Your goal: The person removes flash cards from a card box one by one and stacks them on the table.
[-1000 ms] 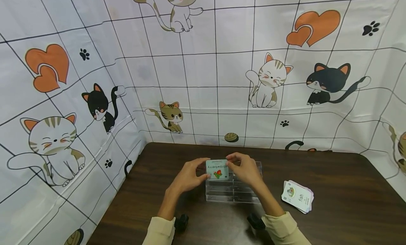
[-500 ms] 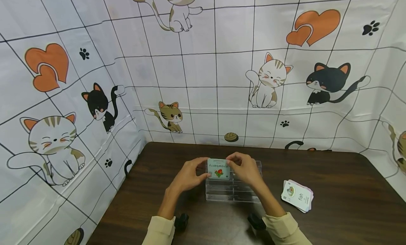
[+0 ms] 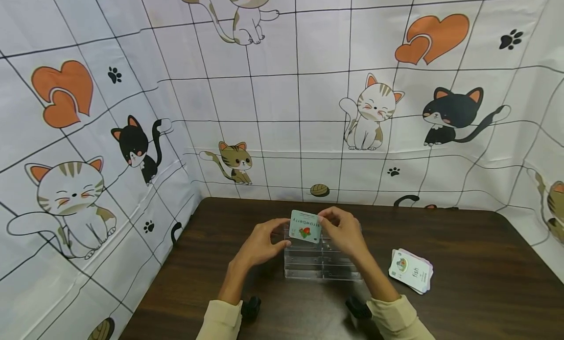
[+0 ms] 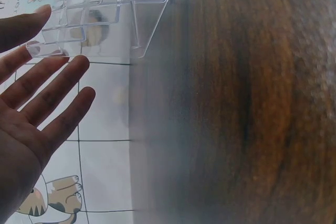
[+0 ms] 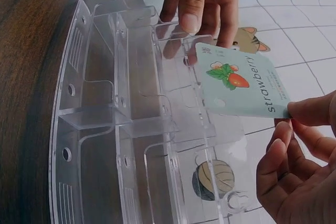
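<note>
My right hand pinches the corner of a pale green card, which shows a strawberry picture and the word "strawberry". In the right wrist view the card is tilted, close over the top tier of a clear plastic tiered rack. My left hand is at the rack's upper left corner, thumb and fingers spread apart. In the left wrist view the left hand has straight fingers, with fingertips right at the edge of the clear rack. The right hand and forearm hide part of the rack's right side.
A loose stack of white cards, the top one reading "fish", lies to the right on the dark wooden table. A white cat-patterned cloth hangs behind and at the sides.
The right hand has raised the strawberry card slightly upward and tilted it, away from the left thumb. The left hand has stayed nearly in place at the rack's corner.
</note>
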A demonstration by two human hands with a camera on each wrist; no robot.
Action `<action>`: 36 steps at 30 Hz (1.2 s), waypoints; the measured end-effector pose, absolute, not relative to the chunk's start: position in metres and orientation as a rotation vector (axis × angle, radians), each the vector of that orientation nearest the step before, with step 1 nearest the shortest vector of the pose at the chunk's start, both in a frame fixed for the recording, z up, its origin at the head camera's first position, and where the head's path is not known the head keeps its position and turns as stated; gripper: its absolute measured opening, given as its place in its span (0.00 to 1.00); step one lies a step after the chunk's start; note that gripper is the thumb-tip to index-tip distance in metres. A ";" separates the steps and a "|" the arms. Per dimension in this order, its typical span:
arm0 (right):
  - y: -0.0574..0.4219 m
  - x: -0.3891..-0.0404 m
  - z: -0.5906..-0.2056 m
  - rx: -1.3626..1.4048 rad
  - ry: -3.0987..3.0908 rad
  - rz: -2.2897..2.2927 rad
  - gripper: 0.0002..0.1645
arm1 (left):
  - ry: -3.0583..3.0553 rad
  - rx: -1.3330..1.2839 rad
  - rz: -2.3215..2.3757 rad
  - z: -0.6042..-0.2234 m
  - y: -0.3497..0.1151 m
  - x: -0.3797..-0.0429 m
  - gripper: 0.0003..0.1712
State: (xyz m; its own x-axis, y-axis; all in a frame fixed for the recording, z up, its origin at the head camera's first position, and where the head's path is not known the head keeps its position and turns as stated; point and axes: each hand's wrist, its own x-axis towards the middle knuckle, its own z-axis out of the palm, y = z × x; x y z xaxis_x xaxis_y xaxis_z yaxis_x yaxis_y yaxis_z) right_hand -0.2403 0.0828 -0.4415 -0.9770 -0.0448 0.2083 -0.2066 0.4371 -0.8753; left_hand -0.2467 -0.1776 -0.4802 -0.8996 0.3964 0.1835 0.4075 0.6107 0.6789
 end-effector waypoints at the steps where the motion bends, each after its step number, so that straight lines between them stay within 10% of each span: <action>1: 0.083 -0.241 -0.441 0.221 -2.522 1.580 0.08 | -2.807 -0.698 -1.184 -0.480 -0.178 -0.247 0.35; 36: 0.123 -0.233 -0.439 0.195 -2.518 1.773 0.14 | -2.787 -0.730 -1.159 -0.481 -0.178 -0.246 0.35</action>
